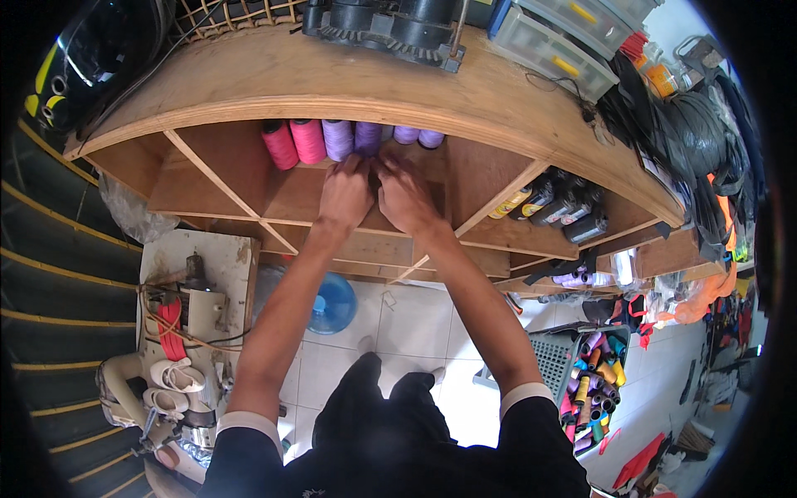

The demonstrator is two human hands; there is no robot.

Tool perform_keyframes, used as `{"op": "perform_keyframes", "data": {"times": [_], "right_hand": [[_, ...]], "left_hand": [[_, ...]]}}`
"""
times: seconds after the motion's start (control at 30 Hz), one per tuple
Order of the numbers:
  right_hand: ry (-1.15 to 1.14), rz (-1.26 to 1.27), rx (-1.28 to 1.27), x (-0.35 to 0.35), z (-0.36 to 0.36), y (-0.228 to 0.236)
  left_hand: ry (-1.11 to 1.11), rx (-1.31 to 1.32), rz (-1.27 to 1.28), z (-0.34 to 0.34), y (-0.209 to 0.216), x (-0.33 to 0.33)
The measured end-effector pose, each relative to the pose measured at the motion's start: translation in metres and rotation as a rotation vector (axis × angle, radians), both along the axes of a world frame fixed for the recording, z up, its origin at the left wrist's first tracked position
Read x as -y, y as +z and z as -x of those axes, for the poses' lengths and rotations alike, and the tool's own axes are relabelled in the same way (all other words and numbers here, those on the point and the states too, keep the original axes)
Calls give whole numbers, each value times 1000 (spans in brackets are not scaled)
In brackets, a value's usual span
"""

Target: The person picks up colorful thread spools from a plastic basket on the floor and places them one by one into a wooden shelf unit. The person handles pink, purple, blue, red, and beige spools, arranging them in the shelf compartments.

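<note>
Here the left hand (344, 192) and right hand (404, 196) pinch together a dark spool (374, 176) below the purple thread cones (353, 139) on the wooden shelf (224, 178).

A sewing workshop: plywood shelves (465, 100) hold thread cones (309, 139), a sewing machine (187, 332) stands left, and a crate of coloured spools (591, 386) sits on the floor.

We stretch both our arms forward and up from the lower edge, the forearms bare and the elbows almost straight. Our left hand (344, 192) and our right hand (404, 195) meet close together, side by side, backs toward us. The fingers are curled forward, so we cannot see what they grip.
</note>
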State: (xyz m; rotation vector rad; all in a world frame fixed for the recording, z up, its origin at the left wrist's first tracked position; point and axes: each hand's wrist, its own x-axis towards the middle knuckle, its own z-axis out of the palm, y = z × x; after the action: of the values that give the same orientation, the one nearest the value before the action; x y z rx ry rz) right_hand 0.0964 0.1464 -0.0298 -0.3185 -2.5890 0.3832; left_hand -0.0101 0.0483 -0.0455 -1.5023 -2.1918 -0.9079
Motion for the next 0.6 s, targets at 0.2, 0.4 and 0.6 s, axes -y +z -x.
{"op": "perform_keyframes", "data": {"times": [0.2,0.4,0.6], "right_hand": [[7,-95,-101,0,7,-6],[-23,-81,-50,-3,-1,-1],[-26,-142,-18,-3,2,4]], "left_hand": [[2,5,64,-3,5,0],[1,54,80,-13,11,2],[-7,79,77,-10,6,1]]}}
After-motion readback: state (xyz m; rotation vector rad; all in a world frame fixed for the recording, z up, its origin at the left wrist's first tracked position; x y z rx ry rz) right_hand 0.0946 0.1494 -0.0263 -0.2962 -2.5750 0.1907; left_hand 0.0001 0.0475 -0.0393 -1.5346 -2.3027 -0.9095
